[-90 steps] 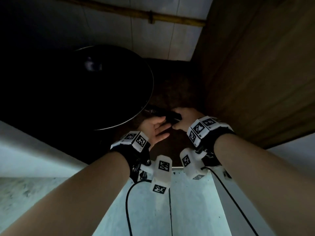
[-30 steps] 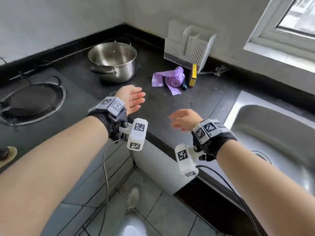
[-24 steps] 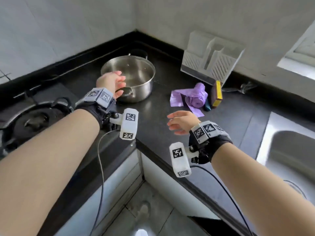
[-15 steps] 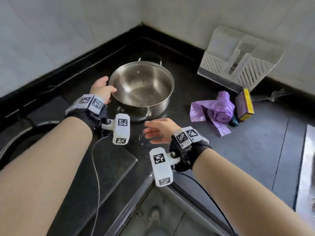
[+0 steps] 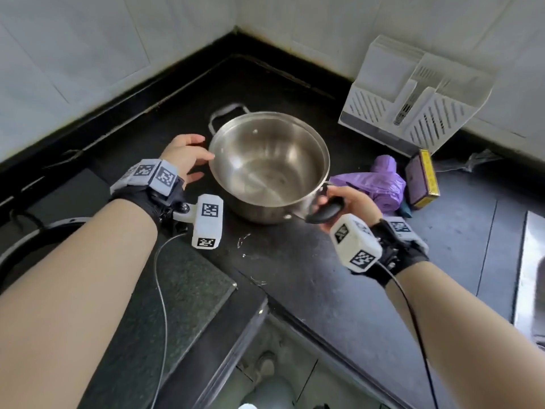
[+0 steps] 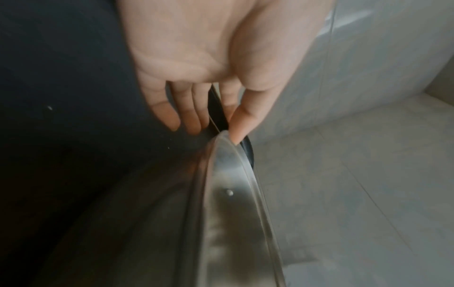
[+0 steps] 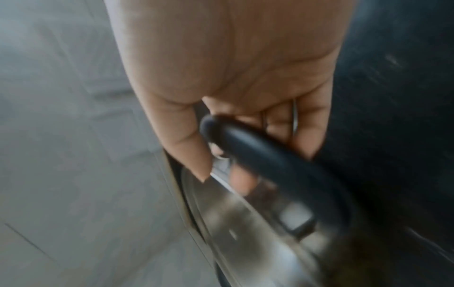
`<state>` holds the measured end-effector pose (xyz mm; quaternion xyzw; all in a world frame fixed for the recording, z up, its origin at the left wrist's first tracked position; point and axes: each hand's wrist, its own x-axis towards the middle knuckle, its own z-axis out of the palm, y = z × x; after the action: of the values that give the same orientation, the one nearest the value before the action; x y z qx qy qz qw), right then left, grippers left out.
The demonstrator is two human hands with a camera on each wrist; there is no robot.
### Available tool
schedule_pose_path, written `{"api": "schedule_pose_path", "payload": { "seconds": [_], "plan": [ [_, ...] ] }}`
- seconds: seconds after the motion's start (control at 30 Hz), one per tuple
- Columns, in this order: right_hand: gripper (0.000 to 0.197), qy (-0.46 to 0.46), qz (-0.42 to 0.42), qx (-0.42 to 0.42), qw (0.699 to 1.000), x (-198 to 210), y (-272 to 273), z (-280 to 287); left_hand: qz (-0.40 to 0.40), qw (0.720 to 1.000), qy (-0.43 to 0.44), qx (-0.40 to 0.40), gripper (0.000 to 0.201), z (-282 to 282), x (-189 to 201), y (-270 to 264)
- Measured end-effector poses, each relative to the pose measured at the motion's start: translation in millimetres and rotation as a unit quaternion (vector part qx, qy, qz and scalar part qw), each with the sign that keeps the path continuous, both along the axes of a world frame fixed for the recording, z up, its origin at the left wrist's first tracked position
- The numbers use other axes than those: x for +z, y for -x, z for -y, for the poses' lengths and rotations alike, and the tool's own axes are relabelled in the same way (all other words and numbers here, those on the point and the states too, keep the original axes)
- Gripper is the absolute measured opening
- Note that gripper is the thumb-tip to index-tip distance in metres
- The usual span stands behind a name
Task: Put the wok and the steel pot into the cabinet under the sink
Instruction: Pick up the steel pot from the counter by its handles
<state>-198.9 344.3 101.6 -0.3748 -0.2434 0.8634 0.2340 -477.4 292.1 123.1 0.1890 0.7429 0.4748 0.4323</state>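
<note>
The empty steel pot [image 5: 268, 166] stands on the black countertop [image 5: 309, 276] near the corner. My right hand [image 5: 334, 202] grips its black near handle [image 5: 326, 212]; in the right wrist view the fingers [image 7: 243, 180] curl under that handle [image 7: 265, 157]. My left hand [image 5: 200, 160] is open beside the pot's left rim. In the left wrist view its thumb tip touches the rim of the pot [image 6: 228, 194] while the other fingers [image 6: 194, 118] stay straight. The pot's far handle [image 5: 227, 112] is free. No wok is in view.
A white slotted rack [image 5: 413, 107] leans against the back wall. A purple bag roll [image 5: 380, 184] and a small yellow-edged box [image 5: 421, 178] lie right of the pot. The sink edge [image 5: 530, 276] is far right, a hob ring [image 5: 29, 240] far left.
The view rose from the dark cabinet with the wok to the countertop. Both hands reached the pot: the right took hold of the near handle, the left came to the left rim.
</note>
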Motion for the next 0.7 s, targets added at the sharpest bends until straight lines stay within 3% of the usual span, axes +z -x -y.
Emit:
{"api": "schedule_pose_path", "payload": {
  "seconds": [0.07,0.17,0.23,0.4,0.5,0.7],
  "plan": [
    [0.02,-0.021,0.069,-0.061,0.996,5,-20,-15,-0.007,1.0,-0.011,0.014,0.061,-6,3,-6],
    [0.043,-0.029,0.156,-0.12,0.98,4,-49,-32,0.006,1.0,-0.014,0.003,0.078,-14,2,-15],
    [0.056,-0.045,0.181,-0.106,0.977,3,-62,-32,0.024,0.999,-0.018,-0.023,0.071,-19,3,-28],
    [0.032,-0.034,0.204,-0.155,0.966,7,-84,-8,-0.051,0.992,0.05,-0.106,0.036,-20,4,-59],
    [0.032,-0.026,0.181,-0.162,0.97,10,-105,10,-0.026,0.99,0.1,-0.098,0.007,-1,2,-81],
    [0.058,-0.001,0.107,-0.162,0.981,7,-196,71,0.077,0.972,0.128,-0.18,0.032,52,-7,-153]
  ]
}}
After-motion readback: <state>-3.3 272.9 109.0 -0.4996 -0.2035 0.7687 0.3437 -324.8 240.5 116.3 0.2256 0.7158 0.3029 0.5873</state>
